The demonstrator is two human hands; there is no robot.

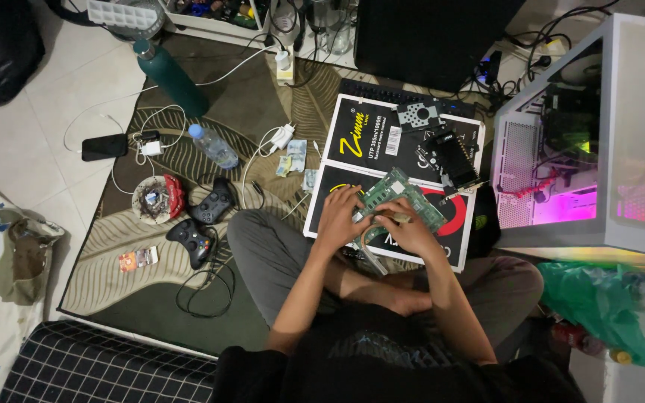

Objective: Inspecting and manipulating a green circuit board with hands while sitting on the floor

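A green circuit board [412, 195] lies tilted over a flat black cardboard box [367, 138] in front of my crossed legs. My left hand [340, 215] grips the board's near left edge. My right hand [406, 227] rests on the board's lower part, fingers curled around a small tool or part that I cannot make out. A black card-shaped computer part [453, 158] and a grey metal bracket [417, 115] lie on the box further back.
A white computer case [599, 134] with pink lighting stands open at right. Two black game controllers [201, 222], a plastic bottle [213, 146], a green flask [169, 77], a phone [104, 146] and cables lie on the rug at left. A green plastic bag [597, 306] sits lower right.
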